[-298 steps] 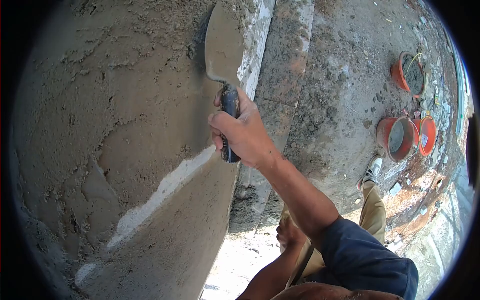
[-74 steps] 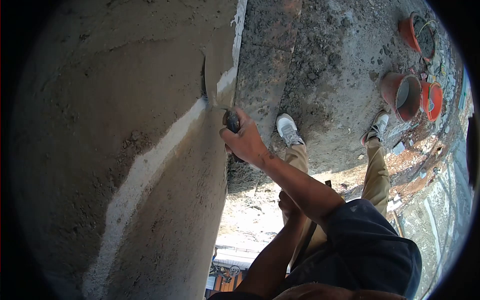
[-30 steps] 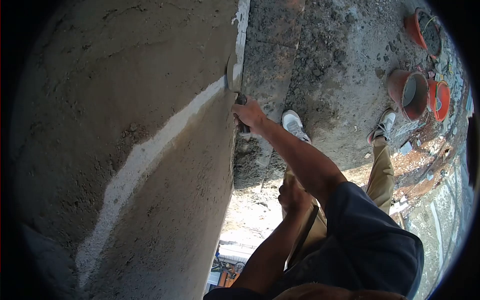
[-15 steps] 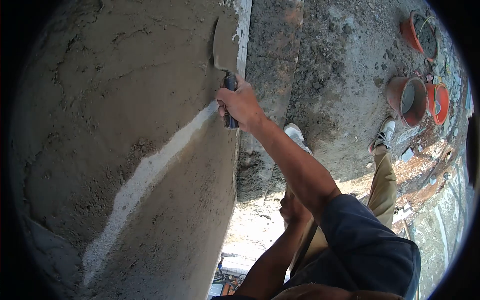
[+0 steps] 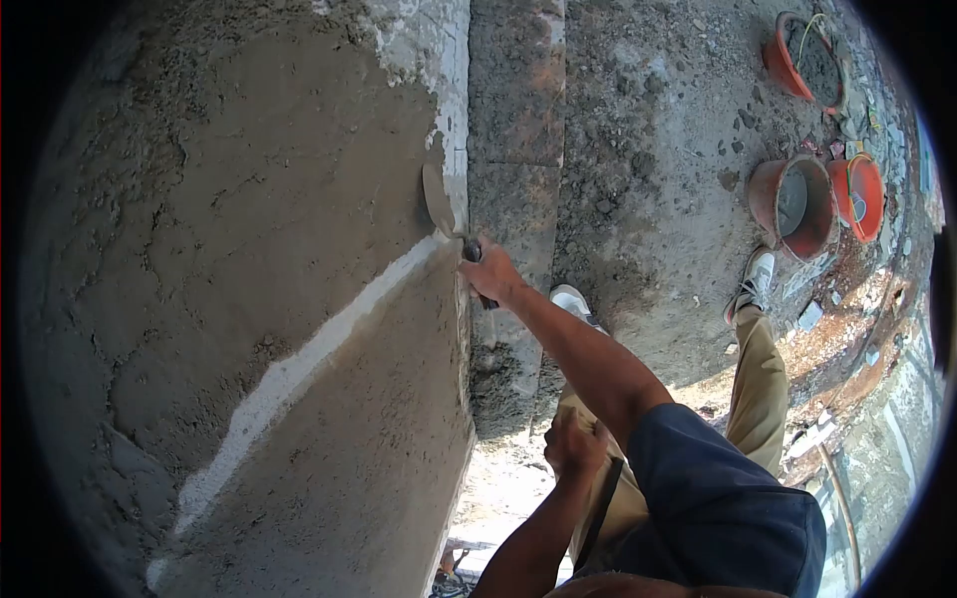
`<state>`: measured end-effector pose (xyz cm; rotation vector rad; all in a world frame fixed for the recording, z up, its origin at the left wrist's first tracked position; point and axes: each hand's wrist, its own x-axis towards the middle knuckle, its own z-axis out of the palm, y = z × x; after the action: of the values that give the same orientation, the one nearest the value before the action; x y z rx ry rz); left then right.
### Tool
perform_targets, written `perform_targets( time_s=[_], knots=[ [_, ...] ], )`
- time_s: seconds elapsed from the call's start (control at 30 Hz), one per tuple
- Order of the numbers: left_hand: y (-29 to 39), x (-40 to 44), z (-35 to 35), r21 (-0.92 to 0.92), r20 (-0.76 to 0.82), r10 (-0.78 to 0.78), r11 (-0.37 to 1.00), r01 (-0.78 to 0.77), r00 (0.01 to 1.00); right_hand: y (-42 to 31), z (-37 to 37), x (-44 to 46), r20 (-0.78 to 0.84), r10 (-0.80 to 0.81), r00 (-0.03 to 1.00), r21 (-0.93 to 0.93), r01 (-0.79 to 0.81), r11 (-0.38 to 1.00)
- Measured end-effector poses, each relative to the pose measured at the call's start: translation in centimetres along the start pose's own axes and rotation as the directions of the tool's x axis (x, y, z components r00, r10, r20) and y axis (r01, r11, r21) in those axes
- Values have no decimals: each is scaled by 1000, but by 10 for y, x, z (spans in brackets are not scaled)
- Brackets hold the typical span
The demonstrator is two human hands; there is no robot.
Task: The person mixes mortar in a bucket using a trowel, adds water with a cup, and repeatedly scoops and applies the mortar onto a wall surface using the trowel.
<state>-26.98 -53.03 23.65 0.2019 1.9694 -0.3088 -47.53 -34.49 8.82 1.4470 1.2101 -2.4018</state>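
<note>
My right hand (image 5: 493,274) is closed around the dark handle of a trowel (image 5: 437,201). The trowel's blade meets the wet grey plaster (image 5: 289,149) on the wall, close to the wall's edge. Just below the blade ends a pale, rough strip (image 5: 299,371) that runs diagonally across the plastered surface. My left hand (image 5: 575,446) is down by my thigh with its fingers curled in. Whatever lies inside those fingers, if anything, is hidden.
Right of the wall runs a dirt-covered ground strip (image 5: 513,209). Several orange-red buckets stand at the upper right, including one with grey mix (image 5: 819,70) and one nearer my foot (image 5: 795,207). Rubble (image 5: 809,317) and a long stick (image 5: 840,508) lie at the right.
My right hand has drawn the trowel down along the wall's edge toward the pale strip, and the blade is turned differently. My left hand shows more fully. The view has shifted slightly.
</note>
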Motion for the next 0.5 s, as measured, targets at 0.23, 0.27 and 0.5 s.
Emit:
perform_targets(
  time_s=[0.23, 0.27, 0.5],
  knots=[
    [18, -9, 24, 148, -169, 110, 985, -85, 979, 108, -213, -152, -118, 69, 991, -58, -77, 995],
    [25, -12, 25, 171, -145, 95, 983, -69, 985, 117, -259, -177, -215, 38, 976, -184, -79, 980],
    [62, -25, 50, 292, -163, 69, 956, -19, 984, 75, -556, -306, -649, -234, 724, -670, -399, 626]
  ],
)
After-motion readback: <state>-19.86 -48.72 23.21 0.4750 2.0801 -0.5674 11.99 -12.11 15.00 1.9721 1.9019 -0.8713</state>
